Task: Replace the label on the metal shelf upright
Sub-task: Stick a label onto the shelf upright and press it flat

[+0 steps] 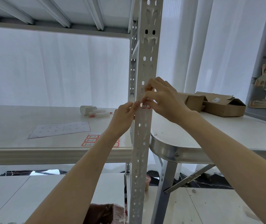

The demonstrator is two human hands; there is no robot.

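both bare arms are reaching up to the upright (142,110), where the left hand (124,115) is pinching its fingertips together at the post's left edge and the right hand (163,99) is pressing thumb and fingers onto a red-bordered label (145,106) stuck on the post's face, though i cannot tell how much of the label is lifted. behind them, on the shelf (15,126), a sheet of red labels (93,140) is lying near the front edge with an emptied backing sheet (59,129) beside it and markers (99,114) further back. off to the right, cardboard boxes (213,102) are sitting on a table (226,135).
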